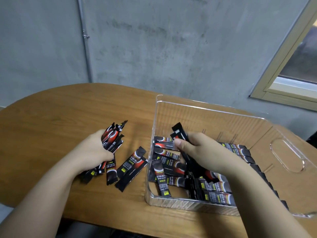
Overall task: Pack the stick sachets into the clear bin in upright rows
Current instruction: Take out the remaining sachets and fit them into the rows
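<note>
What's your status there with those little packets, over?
Left hand grips a sachet bundle on the table. Right hand holds sachets over the clear bin. Nothing in the way.

The words "INSTANT COFFEE" can be read in small white capitals on the loose stick sachet [111,170] lying on the table just below the left hand's bundle, and again, less sharply, on the upright sachet [160,179] leaning at the near left of the clear bin [214,110]. Large Chinese characters run down the sachet on the table [131,166] beside the bin and down several sachets inside it, each with a small yellow-green label, but these are too blurred to make out.
</note>
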{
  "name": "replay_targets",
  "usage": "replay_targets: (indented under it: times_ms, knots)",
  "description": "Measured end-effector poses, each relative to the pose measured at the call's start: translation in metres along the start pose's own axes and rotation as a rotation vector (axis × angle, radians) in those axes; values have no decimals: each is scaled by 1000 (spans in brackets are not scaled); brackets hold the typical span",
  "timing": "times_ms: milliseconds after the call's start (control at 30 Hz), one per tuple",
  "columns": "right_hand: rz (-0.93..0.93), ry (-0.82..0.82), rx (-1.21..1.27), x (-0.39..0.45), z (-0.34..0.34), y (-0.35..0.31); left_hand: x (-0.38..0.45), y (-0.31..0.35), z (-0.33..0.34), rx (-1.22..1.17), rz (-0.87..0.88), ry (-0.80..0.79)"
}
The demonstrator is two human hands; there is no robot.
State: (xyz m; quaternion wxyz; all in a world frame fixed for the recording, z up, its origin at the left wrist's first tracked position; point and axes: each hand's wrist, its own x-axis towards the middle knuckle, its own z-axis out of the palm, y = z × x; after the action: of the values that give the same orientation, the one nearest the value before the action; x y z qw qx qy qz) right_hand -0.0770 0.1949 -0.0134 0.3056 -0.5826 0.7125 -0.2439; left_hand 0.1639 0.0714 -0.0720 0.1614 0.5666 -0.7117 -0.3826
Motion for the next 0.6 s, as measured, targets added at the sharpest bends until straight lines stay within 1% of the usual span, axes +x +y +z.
replay_targets:
  times_ms: [67,100,233,333,400,433,500,600]
  knots:
    - [-21,7,-8,1,2,2,6,3,3,32,-2,-1]
    - [-22,2,-55,1,4,3,9,5,5,41,-3,4]
    - [34,4,-395,0,10,0,22,8,10,41,15,64]
    - [140,-98,-473,-3,25,-8,27,8,20,-28,52,209]
    - [156,-150,-542,-3,39,-9,28,6,27,-87,65,325]
    - [157,-160,-586,-3,45,-8,29,6,30,-98,71,353]
    - [168,-156,-659,-1,52,-6,33,4,33,-85,74,353]
    - [164,-136,-705,0,56,-4,40,4,32,-50,69,327]
